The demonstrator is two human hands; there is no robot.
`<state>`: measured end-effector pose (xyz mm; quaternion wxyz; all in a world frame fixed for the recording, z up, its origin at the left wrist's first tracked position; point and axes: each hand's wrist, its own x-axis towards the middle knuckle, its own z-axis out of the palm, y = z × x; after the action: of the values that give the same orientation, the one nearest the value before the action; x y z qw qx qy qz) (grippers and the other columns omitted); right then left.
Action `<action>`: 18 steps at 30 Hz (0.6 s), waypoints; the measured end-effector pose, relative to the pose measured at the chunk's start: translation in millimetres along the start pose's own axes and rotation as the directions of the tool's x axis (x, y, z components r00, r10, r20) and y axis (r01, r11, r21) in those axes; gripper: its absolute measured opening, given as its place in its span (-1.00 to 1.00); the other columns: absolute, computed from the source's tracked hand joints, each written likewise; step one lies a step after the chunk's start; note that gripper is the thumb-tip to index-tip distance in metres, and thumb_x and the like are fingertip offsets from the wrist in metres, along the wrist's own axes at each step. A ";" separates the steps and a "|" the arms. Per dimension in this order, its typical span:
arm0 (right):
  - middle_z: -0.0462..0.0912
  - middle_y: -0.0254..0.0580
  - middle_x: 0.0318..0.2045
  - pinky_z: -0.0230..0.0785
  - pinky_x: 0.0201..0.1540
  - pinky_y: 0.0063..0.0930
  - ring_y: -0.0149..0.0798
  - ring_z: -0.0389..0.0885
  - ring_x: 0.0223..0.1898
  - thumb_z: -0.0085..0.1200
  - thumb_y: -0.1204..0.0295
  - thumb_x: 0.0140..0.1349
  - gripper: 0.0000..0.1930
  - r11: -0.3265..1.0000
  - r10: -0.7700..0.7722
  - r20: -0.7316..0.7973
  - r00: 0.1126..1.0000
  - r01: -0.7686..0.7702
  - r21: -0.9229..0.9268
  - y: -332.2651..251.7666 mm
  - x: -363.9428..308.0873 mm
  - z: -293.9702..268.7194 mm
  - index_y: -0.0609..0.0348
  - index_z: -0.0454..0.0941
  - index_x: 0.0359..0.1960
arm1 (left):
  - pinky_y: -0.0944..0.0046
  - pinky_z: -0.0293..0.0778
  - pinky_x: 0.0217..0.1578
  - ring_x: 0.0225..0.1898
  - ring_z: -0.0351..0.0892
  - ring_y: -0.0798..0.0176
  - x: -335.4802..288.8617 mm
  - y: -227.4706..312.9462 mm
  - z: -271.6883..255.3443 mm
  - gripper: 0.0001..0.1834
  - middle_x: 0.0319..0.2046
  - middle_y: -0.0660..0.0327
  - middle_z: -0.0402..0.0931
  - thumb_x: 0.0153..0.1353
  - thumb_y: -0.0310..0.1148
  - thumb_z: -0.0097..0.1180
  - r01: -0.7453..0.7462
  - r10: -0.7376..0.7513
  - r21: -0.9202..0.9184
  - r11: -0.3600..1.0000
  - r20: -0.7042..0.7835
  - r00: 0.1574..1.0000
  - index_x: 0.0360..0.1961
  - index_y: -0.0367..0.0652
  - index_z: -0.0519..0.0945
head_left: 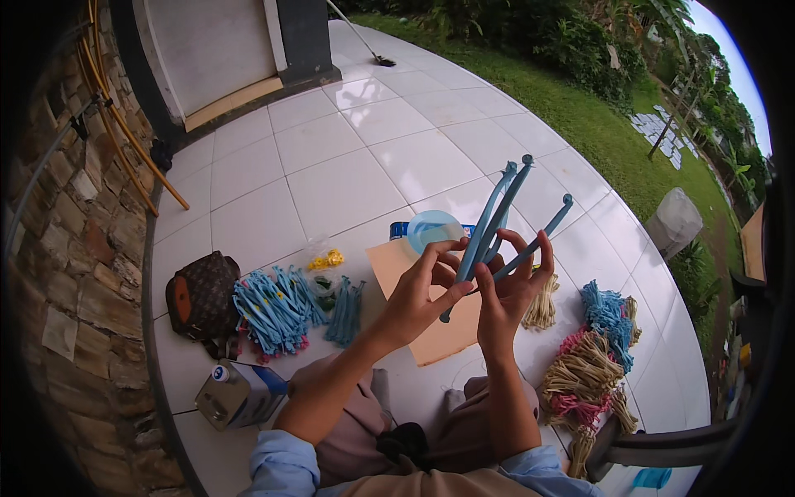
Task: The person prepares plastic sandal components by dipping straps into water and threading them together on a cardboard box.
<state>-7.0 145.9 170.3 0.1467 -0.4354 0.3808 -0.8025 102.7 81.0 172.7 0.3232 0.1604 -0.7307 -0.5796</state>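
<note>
Both hands are raised together over a tan sheet [431, 344] on the floor. Several slender blue strips with curled, knobbed ends [499, 214] slant up between them. My left hand [422, 294] is closed on the strips, thumb and fingers pinching near their lower part. My right hand [507, 306] is also closed, with one separate blue strip [551, 225] running between its fingers and its thumb against the lower ends. Where the strips meet, fingers partly hide them. Behind the hands sits a translucent light-blue dish [432, 229] at the sheet's far edge.
Left lie a blue strip pile [269, 313], a smaller bundle [345, 315], yellow pieces in plastic [326, 259], a brown bag [199, 298] and a metal can [236, 396]. Right are blue [609, 319] and beige bundles [584, 366] with pink ones. A stone wall [95, 306] borders the left.
</note>
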 end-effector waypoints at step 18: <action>0.43 0.07 0.00 0.47 -0.21 -0.44 -0.15 0.63 -0.22 -0.05 0.49 0.26 -0.58 0.725 0.653 0.352 0.670 -0.420 -0.546 5.6 -9.2 -2.5 0.14 0.14 0.13 | 0.50 -0.10 -0.67 -0.70 -0.08 0.57 8.0 0.8 -43.8 -0.71 -0.64 0.43 0.01 0.40 -0.20 -0.29 -0.234 0.032 -0.307 0.922 -0.543 0.839 -0.06 -0.20 0.31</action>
<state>-4.2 148.6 160.0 0.3823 -0.5210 0.6024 -0.4684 125.7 43.8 181.0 0.5752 0.1990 -0.5039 -0.6129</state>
